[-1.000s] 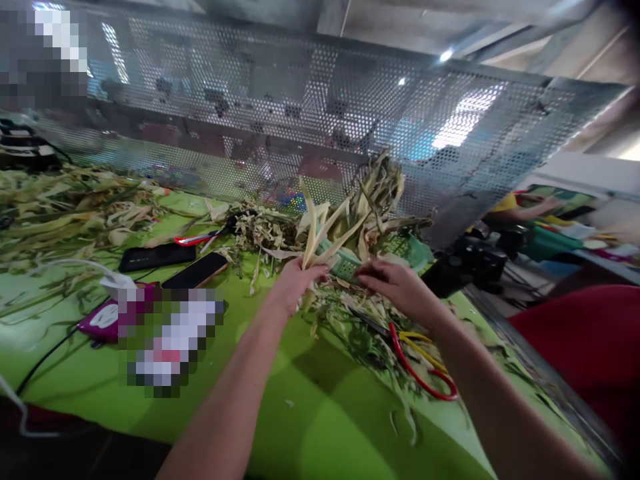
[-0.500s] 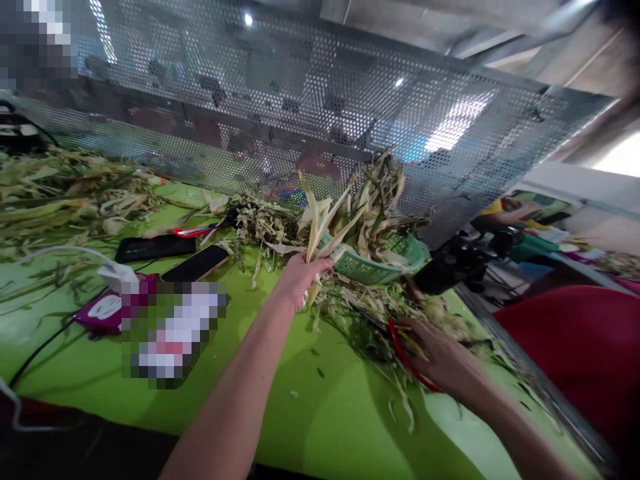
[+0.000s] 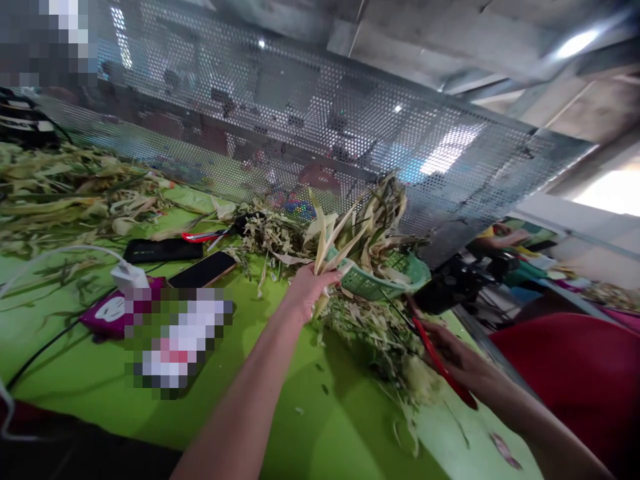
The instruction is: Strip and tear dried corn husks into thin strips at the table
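Left hand (image 3: 313, 290): closed around pale leaves (image 3: 324, 257), beside the basket (image 3: 373, 287)
Right hand (image 3: 455, 357): gripping scissors (image 3: 434, 353), apart from those leaves
Progress: seemingly partway; trimmings (image 3: 360, 327) litter the surface (image 3: 320, 427), held leaves remain long, basket leaves (image 3: 387, 207) stay heaped
Counts: two hands, one basket, one held pair of scissors, at least three held strips; heaped leaves uncountable

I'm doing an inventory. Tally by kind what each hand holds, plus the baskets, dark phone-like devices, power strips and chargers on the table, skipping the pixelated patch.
Leaf bundle, left hand: 1
Scissors, right hand: 1
Green basket: 1
Dark phone-like devices: 2
Purple power strip: 1
White charger: 1
Total: 7
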A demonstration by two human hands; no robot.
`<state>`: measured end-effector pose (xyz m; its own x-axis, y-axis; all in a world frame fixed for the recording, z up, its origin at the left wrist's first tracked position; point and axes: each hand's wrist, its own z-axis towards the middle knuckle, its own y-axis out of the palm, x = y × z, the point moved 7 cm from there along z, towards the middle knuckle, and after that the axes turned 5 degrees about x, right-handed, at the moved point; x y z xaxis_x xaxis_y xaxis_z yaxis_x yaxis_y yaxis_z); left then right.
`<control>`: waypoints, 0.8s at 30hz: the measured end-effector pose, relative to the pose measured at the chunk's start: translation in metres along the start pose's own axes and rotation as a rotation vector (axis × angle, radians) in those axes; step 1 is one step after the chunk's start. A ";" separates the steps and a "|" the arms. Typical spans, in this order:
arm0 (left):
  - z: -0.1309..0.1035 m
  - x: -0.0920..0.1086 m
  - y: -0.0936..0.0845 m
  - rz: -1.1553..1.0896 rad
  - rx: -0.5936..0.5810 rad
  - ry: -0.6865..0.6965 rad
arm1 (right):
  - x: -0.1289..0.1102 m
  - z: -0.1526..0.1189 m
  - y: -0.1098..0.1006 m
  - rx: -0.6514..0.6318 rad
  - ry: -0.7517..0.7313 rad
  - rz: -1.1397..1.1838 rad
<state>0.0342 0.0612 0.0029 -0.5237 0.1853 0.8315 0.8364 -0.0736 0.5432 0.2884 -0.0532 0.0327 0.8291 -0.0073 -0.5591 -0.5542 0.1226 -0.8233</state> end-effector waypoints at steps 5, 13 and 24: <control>-0.001 -0.001 0.001 0.019 0.006 -0.016 | -0.026 0.000 -0.002 -0.028 0.035 0.100; -0.009 0.004 0.006 0.034 0.001 -0.048 | -0.053 0.010 0.018 -0.141 -0.070 0.100; -0.013 0.006 0.009 0.028 -0.013 -0.056 | -0.069 0.018 0.032 -0.128 -0.172 0.084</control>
<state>0.0360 0.0488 0.0146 -0.4902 0.2380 0.8385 0.8480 -0.0921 0.5219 0.2149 -0.0312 0.0461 0.7740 0.1682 -0.6104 -0.6176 -0.0118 -0.7864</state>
